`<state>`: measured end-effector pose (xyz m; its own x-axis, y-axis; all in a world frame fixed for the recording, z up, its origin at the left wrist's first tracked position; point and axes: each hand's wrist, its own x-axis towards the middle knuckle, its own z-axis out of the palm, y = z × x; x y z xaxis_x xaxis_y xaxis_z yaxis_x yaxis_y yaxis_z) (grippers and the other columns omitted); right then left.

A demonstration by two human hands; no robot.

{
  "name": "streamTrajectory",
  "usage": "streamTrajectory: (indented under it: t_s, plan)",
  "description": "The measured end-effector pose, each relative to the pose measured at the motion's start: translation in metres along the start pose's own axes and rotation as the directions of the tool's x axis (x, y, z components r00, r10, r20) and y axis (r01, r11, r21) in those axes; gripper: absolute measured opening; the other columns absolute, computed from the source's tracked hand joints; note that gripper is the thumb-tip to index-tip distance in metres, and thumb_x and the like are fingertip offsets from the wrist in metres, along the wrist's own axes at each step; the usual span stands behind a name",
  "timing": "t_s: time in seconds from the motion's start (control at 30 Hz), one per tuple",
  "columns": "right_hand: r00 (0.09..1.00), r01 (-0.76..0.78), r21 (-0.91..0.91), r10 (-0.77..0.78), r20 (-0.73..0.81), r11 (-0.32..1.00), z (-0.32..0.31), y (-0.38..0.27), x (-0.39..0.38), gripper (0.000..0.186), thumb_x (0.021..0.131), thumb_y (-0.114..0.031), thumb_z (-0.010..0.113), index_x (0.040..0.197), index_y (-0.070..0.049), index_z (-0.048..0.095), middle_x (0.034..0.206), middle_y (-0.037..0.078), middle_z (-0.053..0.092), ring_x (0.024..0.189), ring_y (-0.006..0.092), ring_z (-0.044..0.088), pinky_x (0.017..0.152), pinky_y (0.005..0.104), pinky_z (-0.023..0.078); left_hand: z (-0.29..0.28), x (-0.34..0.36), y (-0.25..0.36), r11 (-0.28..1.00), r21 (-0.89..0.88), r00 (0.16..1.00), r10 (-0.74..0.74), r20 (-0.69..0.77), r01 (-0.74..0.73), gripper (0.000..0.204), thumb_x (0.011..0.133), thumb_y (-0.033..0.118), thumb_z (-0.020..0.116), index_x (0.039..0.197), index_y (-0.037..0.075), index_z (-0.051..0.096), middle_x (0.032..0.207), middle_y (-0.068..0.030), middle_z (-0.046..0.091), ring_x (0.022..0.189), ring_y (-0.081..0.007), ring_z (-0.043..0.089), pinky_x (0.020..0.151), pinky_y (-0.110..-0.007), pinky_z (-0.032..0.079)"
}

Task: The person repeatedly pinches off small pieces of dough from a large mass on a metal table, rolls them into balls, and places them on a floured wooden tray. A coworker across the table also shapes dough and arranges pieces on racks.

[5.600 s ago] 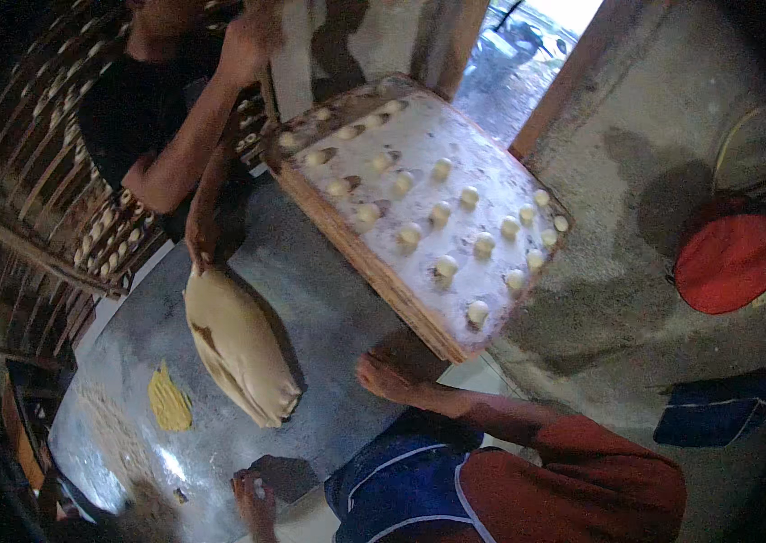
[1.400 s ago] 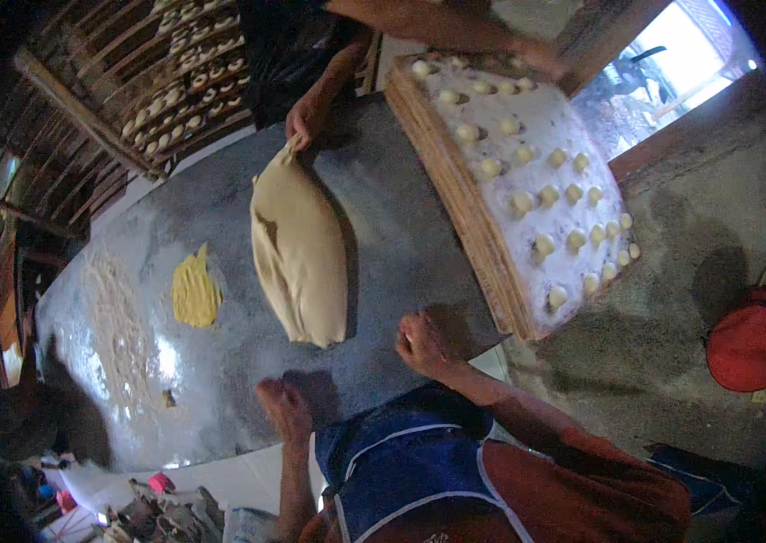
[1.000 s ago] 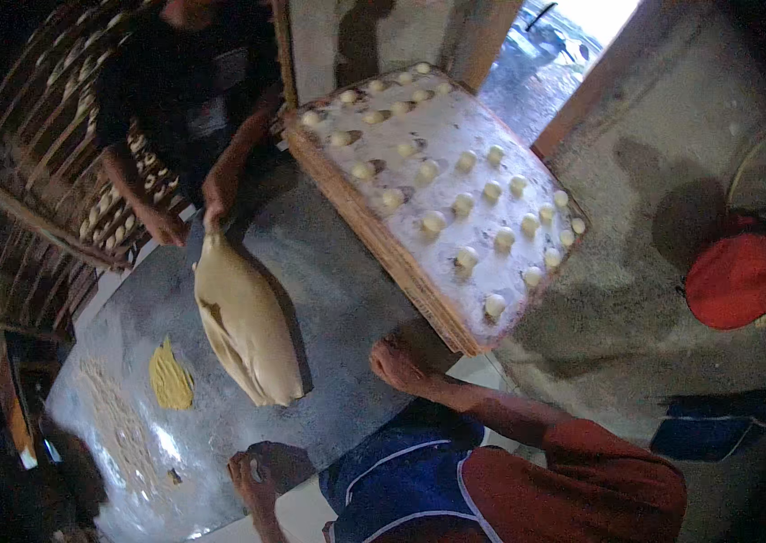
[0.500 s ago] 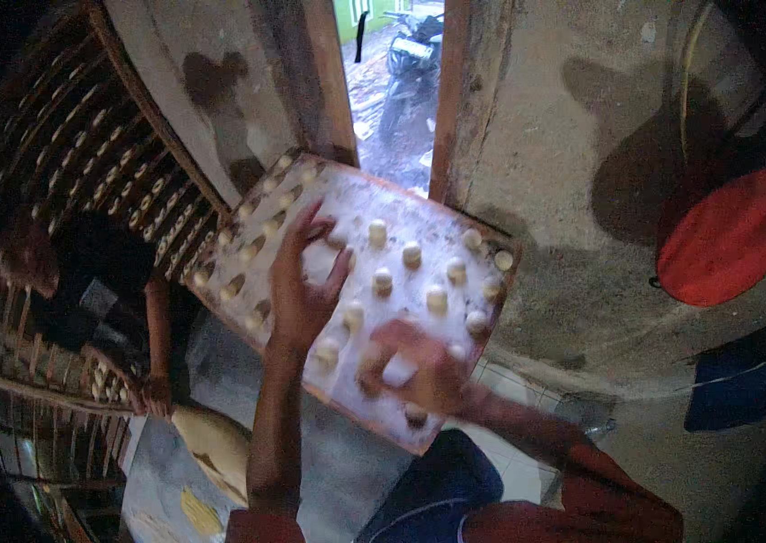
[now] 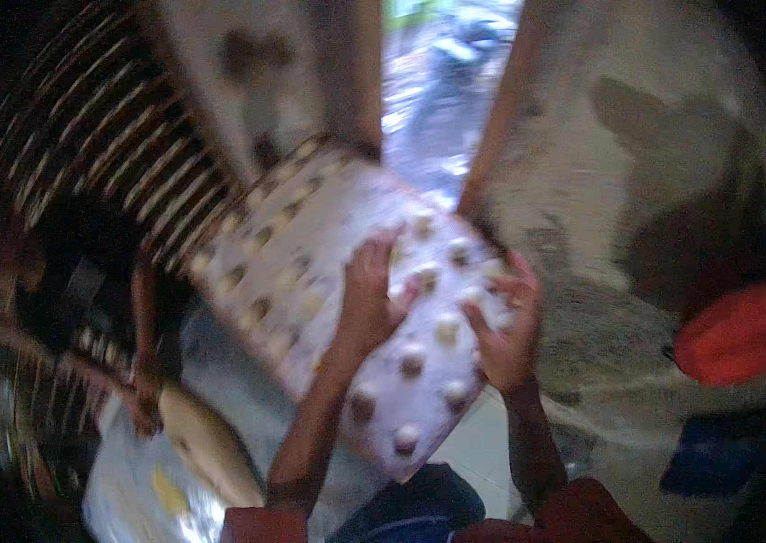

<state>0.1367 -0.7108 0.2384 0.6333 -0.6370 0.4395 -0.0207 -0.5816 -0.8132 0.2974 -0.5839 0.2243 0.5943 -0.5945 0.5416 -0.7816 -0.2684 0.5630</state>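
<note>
Several small pale dough balls (image 5: 446, 328) sit in loose rows on a white, flour-dusted board (image 5: 383, 385). Over the middle of this board is my left hand (image 5: 374, 285), its thumb apart from its outstretched fingers, among the balls. My right hand (image 5: 509, 326) is at the board's right edge, thumb and fingers spread and curved around balls there. Whether either hand touches a ball is blurred by motion. Another group of dough balls (image 5: 261, 308) lies along the board's left side.
At left, another person (image 5: 84, 271) has their hands by a large tan dough sheet (image 5: 206, 439) on a table. Slatted racks (image 5: 120, 136) stand behind them. A doorway (image 5: 446, 100) opens beyond the board; a red round object (image 5: 736, 335) is by the right wall.
My right hand has moved from the board's near part up to its right edge, and its fingers have spread. My left hand has lowered toward the middle. The view has shifted.
</note>
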Motion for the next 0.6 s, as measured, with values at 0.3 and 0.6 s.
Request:
streamTrajectory:
  t_s: [0.3, 0.6]
  plan:
    - [0.538, -0.172, 0.279, -0.146, 0.830, 0.945, 0.040, -0.096, -0.220, 0.031, 0.087, -0.020, 0.075, 0.108, 0.000, 0.064, 0.082, 0.011, 0.066, 0.077, 0.0276, 0.064, 0.075, 0.0398, 0.052, -0.113, -0.453, 0.052, 0.459, 0.062, 0.426, -0.755, -0.499, 0.886, 0.037, 0.081, 0.001, 0.069, 0.116, 0.000, 0.057, 0.108, -0.0192, 0.057, 0.100, -0.0357, 0.058, 0.085, -0.043, 0.050]
    - [-0.207, -0.647, -0.186, 0.065, 0.976, 0.740, 0.174, -0.089, -0.338, 0.039, 0.103, -0.037, 0.055, 0.117, -0.002, 0.064, 0.099, 0.007, 0.069, 0.088, 0.0147, 0.063, 0.078, 0.0313, 0.051, -0.224, -0.546, -0.051, 0.671, 0.017, 0.614, -0.668, -0.421, 0.741, 0.045, 0.066, 0.000, 0.080, 0.110, 0.005, 0.068, 0.111, -0.0146, 0.062, 0.099, -0.0340, 0.064, 0.084, -0.041, 0.053]
